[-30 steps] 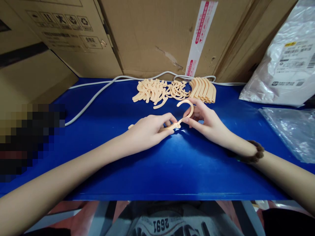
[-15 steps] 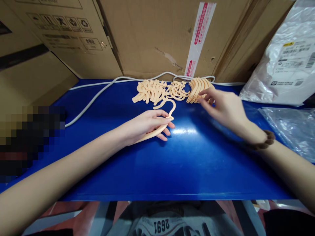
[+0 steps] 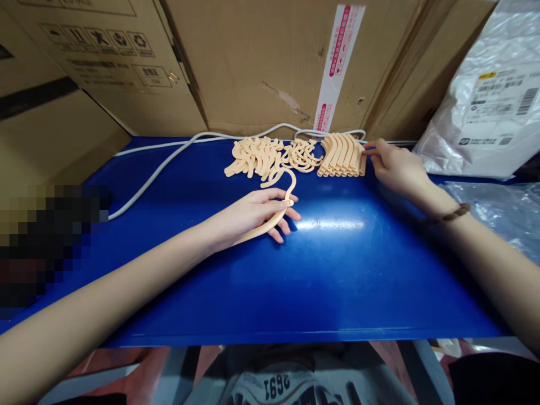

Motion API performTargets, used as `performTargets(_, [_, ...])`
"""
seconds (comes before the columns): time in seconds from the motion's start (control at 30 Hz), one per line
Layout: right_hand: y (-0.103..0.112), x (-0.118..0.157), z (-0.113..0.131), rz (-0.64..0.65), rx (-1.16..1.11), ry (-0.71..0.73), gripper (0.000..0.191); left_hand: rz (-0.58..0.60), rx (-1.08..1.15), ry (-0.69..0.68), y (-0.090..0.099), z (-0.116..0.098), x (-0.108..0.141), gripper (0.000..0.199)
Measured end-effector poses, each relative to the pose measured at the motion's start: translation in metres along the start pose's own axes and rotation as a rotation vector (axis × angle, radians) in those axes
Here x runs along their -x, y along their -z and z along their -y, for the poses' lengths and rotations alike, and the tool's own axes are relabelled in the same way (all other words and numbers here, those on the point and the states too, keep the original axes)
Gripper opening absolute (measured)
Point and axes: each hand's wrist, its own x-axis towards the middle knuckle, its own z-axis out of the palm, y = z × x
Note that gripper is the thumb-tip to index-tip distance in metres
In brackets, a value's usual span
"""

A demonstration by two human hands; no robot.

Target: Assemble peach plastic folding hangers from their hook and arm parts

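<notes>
My left hand (image 3: 264, 208) is closed around a partly assembled clothes hanger, a cream plastic hook (image 3: 292, 183) joined to one curved hanger arm (image 3: 265, 226). Its lower end runs back beneath my palm. Over at the right, my right hand (image 3: 399, 166) has its fingertips on the outermost piece of a neat row of curved hanger arms (image 3: 341, 154), thumb and fingers bent together at that end. A heap of loose hooks (image 3: 302, 154) lies left of the row. Further left is a looser pile of hanger arms (image 3: 255, 156).
White cable (image 3: 169, 147) runs along the back of the blue table (image 3: 270, 292). Cardboard boxes (image 3: 261, 62) stand behind. A white labelled parcel bag (image 3: 476, 124) and clear plastic bag (image 3: 506, 208) are at the right. A pixelated dark area covers the left side.
My right hand has moved right, from above the row of hanger arms to its right end, uncovering the row. My left hand keeps the hanger in nearly the same place.
</notes>
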Motion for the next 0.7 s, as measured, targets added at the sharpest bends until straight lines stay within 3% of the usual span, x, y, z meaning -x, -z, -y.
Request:
performTargets(0.4, [0.016,0.01,0.008,-0.085,0.055,-0.098,0.046,0.067,0.009,0.003,0.003,0.0,-0.002,0.019])
performTargets(0.7, [0.012,0.006,0.004,0.133,0.159,-0.168,0.044,0.101,0.009,-0.003,0.005,0.002,-0.004,0.019])
